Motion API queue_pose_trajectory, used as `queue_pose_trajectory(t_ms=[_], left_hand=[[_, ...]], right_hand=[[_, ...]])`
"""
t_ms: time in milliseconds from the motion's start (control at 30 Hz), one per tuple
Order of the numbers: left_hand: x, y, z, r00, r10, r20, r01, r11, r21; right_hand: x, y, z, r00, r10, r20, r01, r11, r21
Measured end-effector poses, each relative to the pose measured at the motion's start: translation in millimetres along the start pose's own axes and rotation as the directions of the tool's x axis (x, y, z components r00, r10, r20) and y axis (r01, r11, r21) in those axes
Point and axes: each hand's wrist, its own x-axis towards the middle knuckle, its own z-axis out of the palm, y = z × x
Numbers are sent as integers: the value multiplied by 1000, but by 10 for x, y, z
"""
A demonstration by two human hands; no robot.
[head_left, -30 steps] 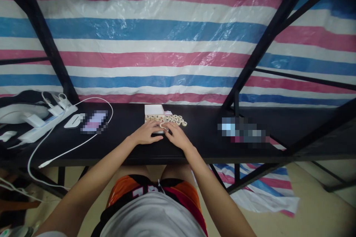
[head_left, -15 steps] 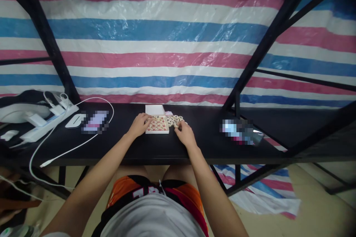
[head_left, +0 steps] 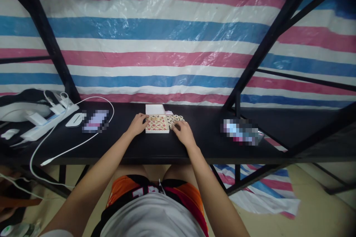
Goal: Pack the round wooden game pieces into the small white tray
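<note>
A small pale box (head_left: 157, 124) packed with round game pieces marked in red sits at the middle of the black table (head_left: 155, 148). My left hand (head_left: 137, 124) rests against the box's left side, fingers curled on its edge. My right hand (head_left: 183, 132) lies just right of the box, fingers bent over the loose round pieces (head_left: 175, 119) heaped there; whether it grips one is hidden. A white lid (head_left: 155, 109) lies right behind the box.
A white power strip with plugs (head_left: 47, 120), a white cable (head_left: 69, 148), a white mouse-like thing (head_left: 72, 120) and a blurred patch (head_left: 95, 121) lie at the left. Another blurred object (head_left: 241, 132) lies at the right. Black frame bars cross a striped tarp behind.
Both hands lay together over the box a second ago. The left has moved to the box's left side, the right to the loose pieces, uncovering the filled box.
</note>
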Motion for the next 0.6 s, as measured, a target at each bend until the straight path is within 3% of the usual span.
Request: queue_pose_trajectory(t_ms=[100, 200, 400, 500, 600], left_hand=[[-5, -4, -7, 1000, 12, 10, -12, 1000, 14], [-4, -24, 14, 998, 37, 58, -39, 999, 35], [3, -58, 37, 994, 61, 88, -65, 997, 50], [5, -42, 19, 995, 73, 67, -76, 996, 41], [7, -17, -2, 997, 70, 45, -72, 997, 31]], right_hand=[[-22, 44, -64, 964, 192, -182, -210, 974, -87], [-56, 72, -87, 935, 307, -178, -340, 920, -196], [-70, 78, -54, 952, 298, -66, -305, 923, -236], [-59, 84, -42, 958, 272, -88, -284, 938, -198], [-54, 80, -4, 977, 165, -132, -186, 967, -173]])
